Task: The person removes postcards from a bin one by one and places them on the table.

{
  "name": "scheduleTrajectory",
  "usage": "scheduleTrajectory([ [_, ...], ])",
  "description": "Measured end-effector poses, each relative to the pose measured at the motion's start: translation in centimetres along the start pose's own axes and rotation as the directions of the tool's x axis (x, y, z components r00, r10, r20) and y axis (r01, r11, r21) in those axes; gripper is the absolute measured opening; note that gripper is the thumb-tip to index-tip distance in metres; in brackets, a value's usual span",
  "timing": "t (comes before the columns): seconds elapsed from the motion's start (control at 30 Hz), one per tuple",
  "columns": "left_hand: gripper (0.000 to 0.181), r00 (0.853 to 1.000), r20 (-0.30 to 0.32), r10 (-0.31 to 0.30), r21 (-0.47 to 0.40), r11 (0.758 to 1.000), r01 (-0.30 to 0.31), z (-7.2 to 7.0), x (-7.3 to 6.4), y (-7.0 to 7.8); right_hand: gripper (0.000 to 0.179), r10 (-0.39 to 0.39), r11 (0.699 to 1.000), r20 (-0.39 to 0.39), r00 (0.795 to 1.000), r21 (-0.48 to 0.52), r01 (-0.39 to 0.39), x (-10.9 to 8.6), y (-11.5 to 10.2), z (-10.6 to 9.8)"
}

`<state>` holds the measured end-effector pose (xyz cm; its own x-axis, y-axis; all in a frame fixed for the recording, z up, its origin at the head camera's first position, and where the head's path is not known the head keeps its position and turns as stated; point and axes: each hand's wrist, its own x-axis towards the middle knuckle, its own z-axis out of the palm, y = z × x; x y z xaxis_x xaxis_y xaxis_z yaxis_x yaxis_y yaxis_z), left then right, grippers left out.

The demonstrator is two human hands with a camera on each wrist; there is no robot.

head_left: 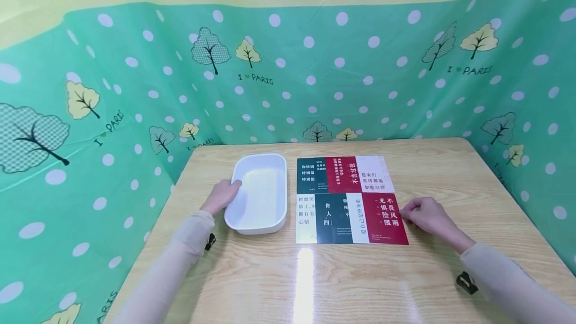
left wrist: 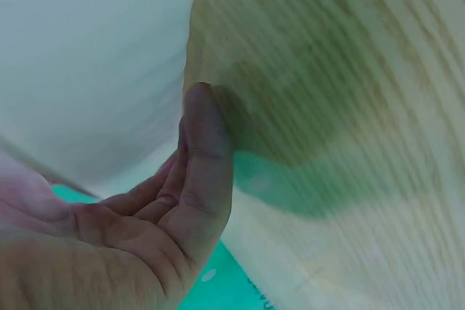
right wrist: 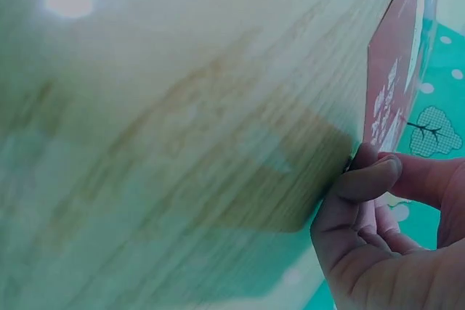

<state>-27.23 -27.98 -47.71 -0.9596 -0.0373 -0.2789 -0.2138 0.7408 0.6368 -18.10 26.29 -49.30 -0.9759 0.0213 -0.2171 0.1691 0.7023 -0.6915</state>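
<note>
A white plastic basin sits on the table left of the cards. My left hand grips its left wall, thumb over the rim and fingers against the outside; the left wrist view shows the fingers curled beneath the basin's white side. Printed cards lie edge to edge in two rows. At the lower right is a red card with white characters. My right hand pinches the right edge of this red card between thumb and index finger.
Other cards lie beside it: a red card, a white card, a dark green card, and several more. The wooden table ends at a green dotted curtain behind and on both sides.
</note>
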Motion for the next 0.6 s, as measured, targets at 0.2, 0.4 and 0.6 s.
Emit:
scheduleTrajectory([
  [0.2, 0.072, 0.993, -0.104, 0.05, 0.066, 0.997, -0.043, -2.2, 0.3, 1.0, 0.036, -0.161, 0.987, -0.11, 0.981, -0.039, 0.157, 1.0, -1.7, -1.1],
  [0.4, 0.066, 0.93, -0.249, 0.271, 0.15, 0.959, -0.239, -5.2, 0.7, 3.7, 0.063, -0.295, 0.938, -0.113, 0.949, -0.222, 0.266, 3.3, -6.6, -3.3],
  [0.6, 0.064, 0.867, -0.284, 0.409, 0.337, 0.889, -0.309, -6.3, 0.1, 9.0, 0.071, -0.355, 0.864, -0.081, 0.931, -0.408, 0.294, 5.5, -11.3, -3.8],
])
